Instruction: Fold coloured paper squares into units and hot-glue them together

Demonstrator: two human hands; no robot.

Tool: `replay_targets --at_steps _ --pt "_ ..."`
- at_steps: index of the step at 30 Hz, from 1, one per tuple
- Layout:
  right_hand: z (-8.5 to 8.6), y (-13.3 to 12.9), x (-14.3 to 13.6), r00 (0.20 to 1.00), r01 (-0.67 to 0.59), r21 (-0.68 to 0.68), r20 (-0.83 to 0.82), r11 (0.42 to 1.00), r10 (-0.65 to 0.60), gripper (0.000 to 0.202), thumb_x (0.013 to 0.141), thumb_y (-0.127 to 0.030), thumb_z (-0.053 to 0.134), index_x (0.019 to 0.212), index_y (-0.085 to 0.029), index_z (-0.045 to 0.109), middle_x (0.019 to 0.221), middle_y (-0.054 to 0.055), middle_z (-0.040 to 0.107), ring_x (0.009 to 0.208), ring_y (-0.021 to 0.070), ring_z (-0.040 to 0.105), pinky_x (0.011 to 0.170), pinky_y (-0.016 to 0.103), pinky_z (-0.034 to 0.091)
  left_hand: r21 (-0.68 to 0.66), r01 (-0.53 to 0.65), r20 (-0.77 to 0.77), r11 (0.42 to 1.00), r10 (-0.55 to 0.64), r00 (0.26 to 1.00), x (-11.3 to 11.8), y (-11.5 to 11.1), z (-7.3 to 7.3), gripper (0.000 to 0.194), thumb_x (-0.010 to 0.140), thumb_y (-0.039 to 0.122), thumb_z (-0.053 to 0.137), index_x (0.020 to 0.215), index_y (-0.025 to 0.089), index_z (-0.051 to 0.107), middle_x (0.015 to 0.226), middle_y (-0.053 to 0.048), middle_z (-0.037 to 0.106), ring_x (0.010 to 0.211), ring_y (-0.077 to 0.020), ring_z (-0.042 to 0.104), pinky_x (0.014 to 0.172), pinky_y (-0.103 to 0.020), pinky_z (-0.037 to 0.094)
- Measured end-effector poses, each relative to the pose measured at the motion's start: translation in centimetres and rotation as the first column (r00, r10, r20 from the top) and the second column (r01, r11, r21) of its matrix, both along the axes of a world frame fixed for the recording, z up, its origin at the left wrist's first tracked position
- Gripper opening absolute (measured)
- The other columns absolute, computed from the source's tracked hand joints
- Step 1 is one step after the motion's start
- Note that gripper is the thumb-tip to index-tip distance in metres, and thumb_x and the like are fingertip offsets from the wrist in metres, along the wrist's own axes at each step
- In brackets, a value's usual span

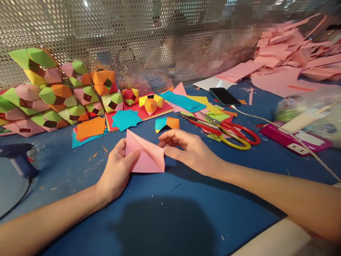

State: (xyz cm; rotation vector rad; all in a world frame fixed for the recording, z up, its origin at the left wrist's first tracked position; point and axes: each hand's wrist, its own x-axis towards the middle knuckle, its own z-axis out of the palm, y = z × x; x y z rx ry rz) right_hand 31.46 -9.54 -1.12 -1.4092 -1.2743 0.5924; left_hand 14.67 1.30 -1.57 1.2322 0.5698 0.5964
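A sheet of pink origami paper (145, 158), creased and partly folded to a point at the top left, is held up over the blue table. My left hand (117, 169) grips its left side, thumb pressed on the front and fingers behind. Beside the right corner is my right hand (189, 151), its fingers loosely curved and apart from the thumb. The thumb tip reaches the paper's edge; whether it presses there I cannot tell. Just beyond lies a small folded unit of blue and orange paper (173, 123).
Stacked paper polyhedra (55, 94) stand at the back left against a perforated metal screen (133, 42). Scissors (236, 137), a phone (224, 96), a magenta power strip (295, 138) with a white cable, and pink paper scraps (293, 53) lie rightward. A glue gun (21, 160) is left.
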Motion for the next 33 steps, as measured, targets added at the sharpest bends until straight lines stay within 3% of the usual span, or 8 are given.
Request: replay_targets --at_steps 3,7,9,15,21,33 --pt "0.0 -0.5 -0.7 0.998 -0.024 0.032 0.052 0.999 0.022 0.033 0.079 -0.04 0.061 0.103 -0.019 0.054 0.097 0.006 0.061 0.087 0.0173 0.059 0.074 0.029 0.049 0.001 -0.001 0.019 1.0 0.001 1.0 0.0 0.0 -0.1 0.024 0.077 0.023 0.064 0.099 0.02 0.055 0.092 -0.002 0.066 0.075 -0.0151 0.063 0.071 -0.029 0.05" --pt "-0.2 -0.4 -1.0 0.979 0.095 -0.006 0.183 0.995 -0.092 0.018 0.077 -0.027 0.062 0.093 -0.019 0.056 0.086 0.003 0.062 0.075 0.015 0.058 0.066 0.026 0.048 0.013 0.019 0.001 1.0 -0.019 1.0 0.0 -0.1 -0.2 0.028 0.076 0.023 0.066 0.102 0.021 0.055 0.096 -0.003 0.066 0.079 -0.0163 0.063 0.071 -0.029 0.05" --pt "-0.4 -0.1 -0.9 0.981 0.104 -0.049 0.17 0.993 -0.095 0.007 0.081 -0.025 0.056 0.082 -0.018 0.057 0.076 0.001 0.06 0.067 0.0133 0.055 0.059 0.025 0.045 0.023 0.023 -0.011 0.999 -0.022 1.0 0.0 -0.2 -0.2 0.03 0.076 0.023 0.066 0.103 0.021 0.055 0.098 -0.003 0.066 0.082 -0.0173 0.063 0.072 -0.029 0.05" --pt "-0.8 0.4 -0.3 0.999 0.026 -0.089 0.025 0.996 -0.024 0.01 0.082 -0.025 0.055 0.076 -0.016 0.057 0.071 0.0 0.058 0.064 0.0117 0.054 0.058 0.023 0.045 0.087 0.049 -0.046 0.995 -0.045 0.998 -0.1 -0.2 -0.3 0.026 0.078 0.023 0.063 0.103 0.02 0.056 0.097 -0.004 0.067 0.084 -0.0179 0.063 0.073 -0.03 0.051" --pt "-1.0 0.7 0.2 0.998 0.034 -0.113 0.064 0.993 -0.027 0.013 0.079 -0.027 0.056 0.072 -0.016 0.054 0.064 -0.002 0.053 0.059 0.0109 0.05 0.052 0.023 0.04 0.172 0.015 -0.103 0.985 0.003 0.995 0.0 0.1 -0.3 0.025 0.076 0.019 0.063 0.101 0.019 0.058 0.098 -0.004 0.067 0.085 -0.0179 0.062 0.071 -0.027 0.051" --pt "-0.9 0.4 -0.3 0.992 0.054 -0.047 0.117 0.997 -0.048 0.012 0.083 -0.026 0.054 0.082 -0.015 0.06 0.072 0.0 0.057 0.064 0.0111 0.051 0.055 0.022 0.043 0.257 0.085 -0.193 0.963 -0.035 0.98 -0.3 -0.3 0.0 0.019 0.078 0.023 0.058 0.096 0.019 0.061 0.085 -0.002 0.064 0.074 -0.017 0.059 0.063 -0.026 0.047"
